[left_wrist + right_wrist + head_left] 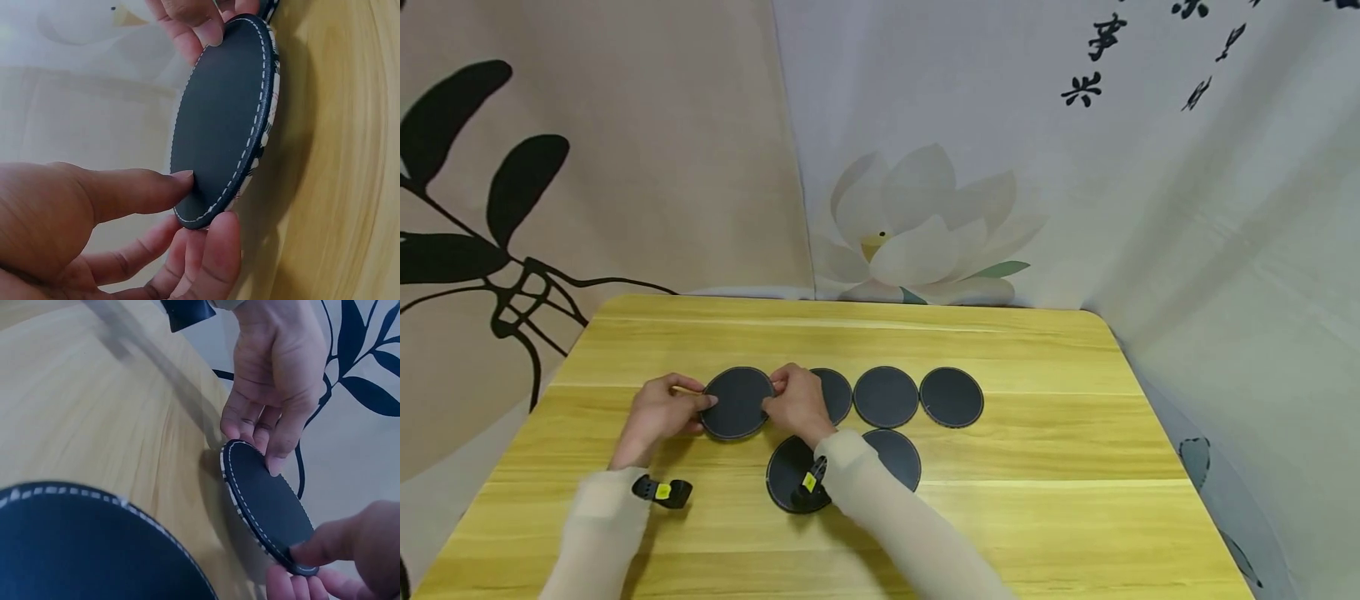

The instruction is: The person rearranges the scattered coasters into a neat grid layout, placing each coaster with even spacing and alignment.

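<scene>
A round black coaster [737, 404] with white edge stitching is held between both hands, over the table's left-middle part. My left hand [657, 414] pinches its left edge, thumb on the black face and fingers underneath. At the opposite edge my right hand [799, 406] pinches it the same way. In the left wrist view the coaster [225, 112] is tilted, its patterned underside edge showing above a shadow on the wood. To the right, a row holds a partly covered coaster [835, 397], another coaster [886, 397] and a third coaster [952, 397].
Nearer the front lie a coaster [788, 477] partly under the right wrist and another coaster [897, 457] partly behind the right sleeve. The wooden table [1037, 500] has its back edge against a printed curtain [700, 167]. Each wrist wears a small black camera.
</scene>
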`<state>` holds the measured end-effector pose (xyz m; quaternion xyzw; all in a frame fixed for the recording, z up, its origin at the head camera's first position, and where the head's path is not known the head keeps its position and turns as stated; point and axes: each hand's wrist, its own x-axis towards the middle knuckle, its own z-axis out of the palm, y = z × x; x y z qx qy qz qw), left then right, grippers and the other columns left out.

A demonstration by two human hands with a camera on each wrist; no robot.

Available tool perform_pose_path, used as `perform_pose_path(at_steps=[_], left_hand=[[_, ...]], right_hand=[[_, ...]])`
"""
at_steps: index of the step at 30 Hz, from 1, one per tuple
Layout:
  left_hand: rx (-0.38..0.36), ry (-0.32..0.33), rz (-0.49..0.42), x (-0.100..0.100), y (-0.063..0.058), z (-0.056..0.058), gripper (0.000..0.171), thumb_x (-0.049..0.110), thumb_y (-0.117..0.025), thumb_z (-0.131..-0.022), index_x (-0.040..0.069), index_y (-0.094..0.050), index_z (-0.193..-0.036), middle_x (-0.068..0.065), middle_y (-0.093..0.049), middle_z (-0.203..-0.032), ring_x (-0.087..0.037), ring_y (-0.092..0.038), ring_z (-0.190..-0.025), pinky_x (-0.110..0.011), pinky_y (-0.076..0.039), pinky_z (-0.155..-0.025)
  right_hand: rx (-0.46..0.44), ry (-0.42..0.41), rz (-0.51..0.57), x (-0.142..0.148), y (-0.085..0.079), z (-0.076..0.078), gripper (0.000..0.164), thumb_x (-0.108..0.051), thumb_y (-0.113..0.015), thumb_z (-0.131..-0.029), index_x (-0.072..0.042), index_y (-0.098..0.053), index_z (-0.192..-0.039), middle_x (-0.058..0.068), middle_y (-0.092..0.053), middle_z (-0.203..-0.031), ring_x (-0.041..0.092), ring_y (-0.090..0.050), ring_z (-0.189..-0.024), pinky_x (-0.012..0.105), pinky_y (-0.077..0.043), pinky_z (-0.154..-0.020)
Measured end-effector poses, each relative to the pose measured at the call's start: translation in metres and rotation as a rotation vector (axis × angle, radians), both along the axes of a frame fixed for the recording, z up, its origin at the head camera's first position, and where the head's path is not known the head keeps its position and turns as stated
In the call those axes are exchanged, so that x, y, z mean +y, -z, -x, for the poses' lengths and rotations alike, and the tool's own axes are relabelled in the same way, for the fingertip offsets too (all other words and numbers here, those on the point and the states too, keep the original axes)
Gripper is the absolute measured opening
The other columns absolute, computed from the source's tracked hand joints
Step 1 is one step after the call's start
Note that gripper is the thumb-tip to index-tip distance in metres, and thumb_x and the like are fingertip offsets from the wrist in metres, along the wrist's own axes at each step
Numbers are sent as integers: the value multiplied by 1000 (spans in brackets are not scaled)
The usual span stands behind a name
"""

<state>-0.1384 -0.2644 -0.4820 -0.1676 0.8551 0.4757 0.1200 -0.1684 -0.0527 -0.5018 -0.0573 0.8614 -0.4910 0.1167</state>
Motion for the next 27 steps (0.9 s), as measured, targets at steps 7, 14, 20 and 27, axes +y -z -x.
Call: perform_pose_path(at_steps=[7,14,20,27], left_hand=[[39,-12,-39,16,5,0,45,20,-69,-98,-6,-55,-133,-15,-65,-99,-17,-69,-68,-33,-63,-67],[98,-12,-56,35,9,0,42,17,-71,-96,-5,-58,-129,-14,-65,-97,-18,-70,-66,-32,-62,-65],[113,-14,-65,48,13,0,38,16,-71,-96,-4,-60,-127,-14,-63,-98,-19,-69,-67,-32,-62,-65],[137,19,-90,63,14,-2,36,12,-70,-96,-5,-61,-126,-14,-63,-95,-18,-68,-65,-33,-62,-65]], right_hand=[[-10,-22,30,21,-1,2,28,-10,-77,-90,-11,-69,-117,4,-67,-104,10,-60,-84,25,-53,-73],[-47,-24,125,43,2,2,30,-5,-76,-89,-7,-67,-118,10,-66,-105,9,-64,-75,24,-56,-66],[-77,-23,181,59,1,-3,33,-4,-75,-90,-5,-66,-121,14,-64,-108,10,-66,-76,25,-59,-67],[-85,-10,200,79,6,-5,32,-5,-77,-88,-5,-67,-119,16,-65,-109,14,-68,-81,29,-61,-70]])
